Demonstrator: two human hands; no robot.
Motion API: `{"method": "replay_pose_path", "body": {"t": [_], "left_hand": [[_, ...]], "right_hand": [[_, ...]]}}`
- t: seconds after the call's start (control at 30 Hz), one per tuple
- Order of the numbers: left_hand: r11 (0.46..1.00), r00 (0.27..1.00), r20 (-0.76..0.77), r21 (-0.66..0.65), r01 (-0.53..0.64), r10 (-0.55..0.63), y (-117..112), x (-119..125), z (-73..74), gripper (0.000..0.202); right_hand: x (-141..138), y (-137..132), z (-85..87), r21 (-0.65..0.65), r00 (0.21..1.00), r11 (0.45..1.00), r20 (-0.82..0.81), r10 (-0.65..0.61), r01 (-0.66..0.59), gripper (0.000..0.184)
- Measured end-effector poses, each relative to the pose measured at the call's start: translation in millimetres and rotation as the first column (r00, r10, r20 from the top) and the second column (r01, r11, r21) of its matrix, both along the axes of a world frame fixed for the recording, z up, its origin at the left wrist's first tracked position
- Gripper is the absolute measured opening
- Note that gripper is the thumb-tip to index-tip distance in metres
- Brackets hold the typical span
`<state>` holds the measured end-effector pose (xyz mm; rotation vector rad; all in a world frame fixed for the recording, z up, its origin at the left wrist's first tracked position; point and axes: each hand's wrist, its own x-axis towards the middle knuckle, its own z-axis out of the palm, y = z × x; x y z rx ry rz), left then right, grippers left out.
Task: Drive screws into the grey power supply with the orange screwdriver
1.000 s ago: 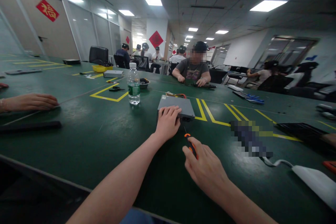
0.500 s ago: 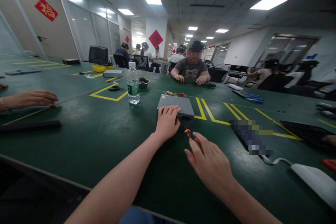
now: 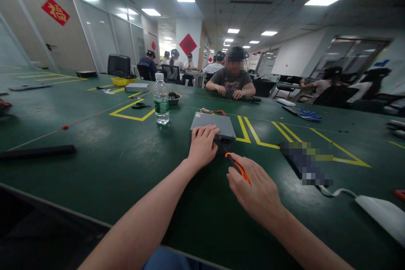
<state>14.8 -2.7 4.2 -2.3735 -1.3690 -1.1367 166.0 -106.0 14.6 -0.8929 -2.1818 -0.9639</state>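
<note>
A grey metal computer power supply (image 3: 221, 124) lies on the green table, with coloured wires (image 3: 212, 112) at its far side. My left hand (image 3: 204, 143) holds its near left part, fingers laid over the top and the palm against the front. In my right hand (image 3: 253, 181) is a screwdriver (image 3: 236, 166) with a black and orange handle, the fingers wrapped round it. Its thin shaft points at the front face of the power supply, near the socket (image 3: 225, 139). Whether the tip touches a screw I cannot make out.
A water bottle (image 3: 161, 99) stands behind and left, beside a metal bowl (image 3: 174, 98). A black bar (image 3: 38, 152) lies at left. Rightward are a blurred dark object (image 3: 303, 162) and a white mask-like item (image 3: 382, 217). Across the table sits a person (image 3: 232, 78).
My right hand has shifted its hold, showing more of the screwdriver handle. My left hand stays put. Another person's hand at left has drawn back; at right, a hand and black item have left view.
</note>
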Motion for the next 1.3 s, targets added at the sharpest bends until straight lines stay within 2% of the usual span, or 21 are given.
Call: {"method": "replay_pose_path", "body": {"t": [0.17,0.37,0.5,0.63,0.73,0.87,0.97,1.07,1.2,1.3], "left_hand": [[1.0,1.0,-0.006,0.012,-0.006,0.006,0,0,-0.5,0.04],[1.0,1.0,-0.002,0.013,-0.012,0.012,0,1,-1.3,0.038],[1.0,1.0,0.0,0.013,-0.007,0.007,1,1,-1.5,0.038],[1.0,1.0,0.001,0.016,-0.007,0.007,1,1,-1.4,0.039],[1.0,1.0,-0.006,0.009,-0.011,0.011,0,1,-0.9,0.04],[1.0,1.0,-0.01,0.0,-0.013,0.013,0,1,-0.6,0.041],[1.0,1.0,-0.007,0.007,-0.006,0.006,0,1,-1.0,0.039],[1.0,1.0,0.0,0.014,-0.007,0.007,0,1,-1.4,0.04],[1.0,1.0,-0.013,0.013,-0.006,0.006,0,0,-0.9,0.041],[1.0,1.0,-0.022,0.006,-0.007,0.007,-1,0,0.2,0.041]], "right_hand": [[-1,-1,-8.2,0.019,0.998,1.0,0.068,-0.021,0.019,0.02],[1,2,6.4,0.139,0.997,0.988,0.041,-0.071,0.065,0.014],[1,2,3.6,0.093,0.997,0.992,-0.001,-0.083,0.082,0.019],[-4,-3,-5.5,0.052,0.997,0.997,0.046,-0.067,0.065,0.027],[-8,-4,-5.0,0.074,0.991,0.996,0.116,-0.062,0.054,0.022],[-6,-2,4.4,0.131,0.984,0.984,0.109,-0.138,0.124,0.013],[-1,-1,7.1,0.084,0.985,0.982,0.033,-0.171,0.168,0.011],[0,-6,2.5,0.039,0.983,0.983,0.016,-0.181,0.181,0.014],[-7,-13,-0.7,0.034,0.979,0.983,0.093,-0.182,0.179,0.026],[-15,-16,4.3,0.055,0.959,0.975,0.176,-0.22,0.214,0.026]]}}
